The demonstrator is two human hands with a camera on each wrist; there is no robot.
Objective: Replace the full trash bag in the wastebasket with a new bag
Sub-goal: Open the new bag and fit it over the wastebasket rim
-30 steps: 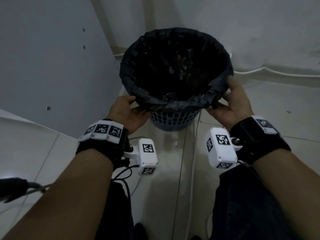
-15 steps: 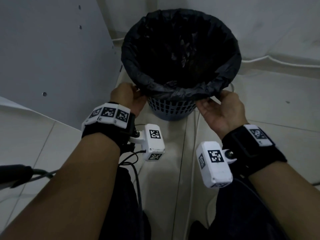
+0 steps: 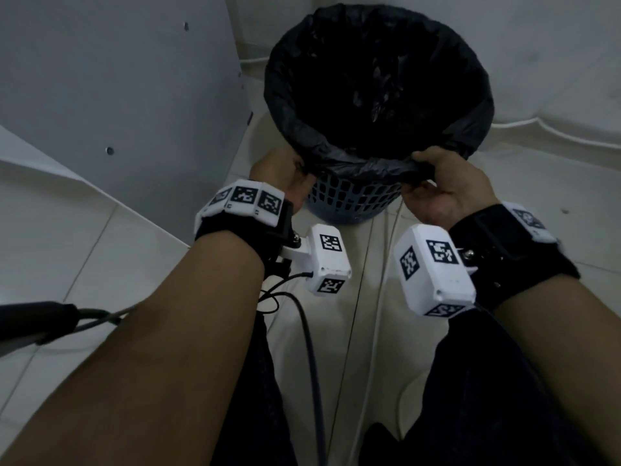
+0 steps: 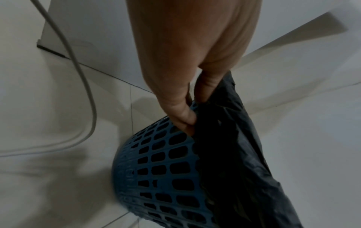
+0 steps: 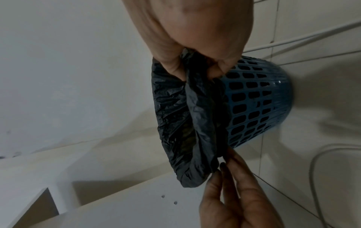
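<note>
A blue lattice wastebasket point(image 3: 349, 201) point(image 4: 166, 166) point(image 5: 259, 98) stands on the pale tiled floor. A black trash bag point(image 3: 376, 95) point(image 4: 234, 154) point(image 5: 181, 111) lines it, its edge folded over the rim. My left hand point(image 3: 289, 173) point(image 4: 187, 108) pinches the folded bag edge at the near left of the rim. My right hand point(image 3: 440, 183) point(image 5: 195, 61) grips a bunched fold of the bag at the near right. In the right wrist view the left hand's fingers point(image 5: 230, 177) show at the bag's lower edge. The bag's contents are dark and unclear.
A grey-white panel point(image 3: 117, 95) with small holes stands close on the left of the basket. White walls close the corner behind it. White cables point(image 3: 379, 280) point(image 4: 84, 86) run across the floor near the basket. My dark trouser legs point(image 3: 487, 398) fill the bottom.
Both hands have slid along the rim toward its near side and now pinch the bag's folded edge. The view has moved closer to the basket.
</note>
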